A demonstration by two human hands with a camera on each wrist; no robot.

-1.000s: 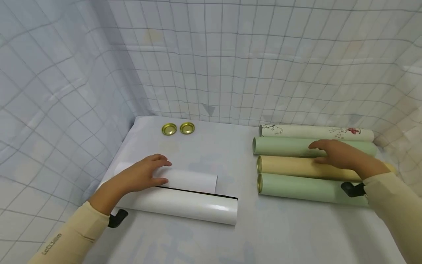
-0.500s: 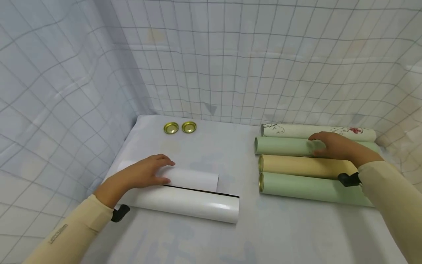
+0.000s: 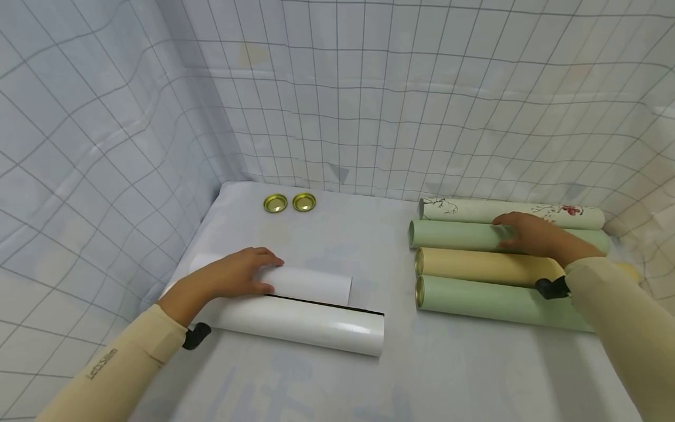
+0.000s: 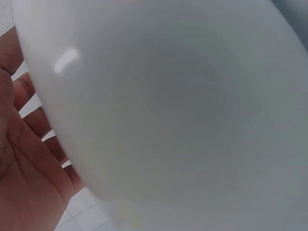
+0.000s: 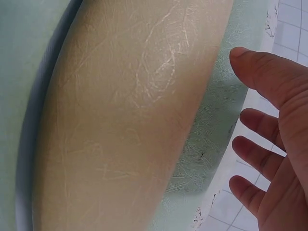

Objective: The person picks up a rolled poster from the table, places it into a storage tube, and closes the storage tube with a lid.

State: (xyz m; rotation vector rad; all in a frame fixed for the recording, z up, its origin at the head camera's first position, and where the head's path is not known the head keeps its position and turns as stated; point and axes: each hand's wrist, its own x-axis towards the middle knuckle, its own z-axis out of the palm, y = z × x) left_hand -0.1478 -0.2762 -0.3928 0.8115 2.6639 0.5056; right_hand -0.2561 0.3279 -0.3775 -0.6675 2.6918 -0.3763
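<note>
My left hand (image 3: 239,273) is over the matte white roll (image 3: 311,286), its thumb near the roll's near side and its fingers spread towards the far side. Just in front lies a glossy white tube (image 3: 327,328) with a dark edge; it fills most of the left wrist view and hides part of the hand. My right hand (image 3: 532,234) is at the upper pale green tube (image 3: 453,234), thumb and fingers apart. In the right wrist view the fingers (image 5: 257,154) are loosely bent; contact with the tube cannot be made out.
Below the right hand lie a tan tube (image 3: 474,266) and a lower pale green tube (image 3: 490,300). A cream tube with blossom print (image 3: 485,212) lies behind them. Two gold round lids (image 3: 275,203) are at the back left. Grid-patterned cloth (image 3: 369,105) encloses the table.
My right hand has moved slightly left and closer to the upper green tube, away from the tan one. My left hand has barely moved. The whole view has shifted a little.
</note>
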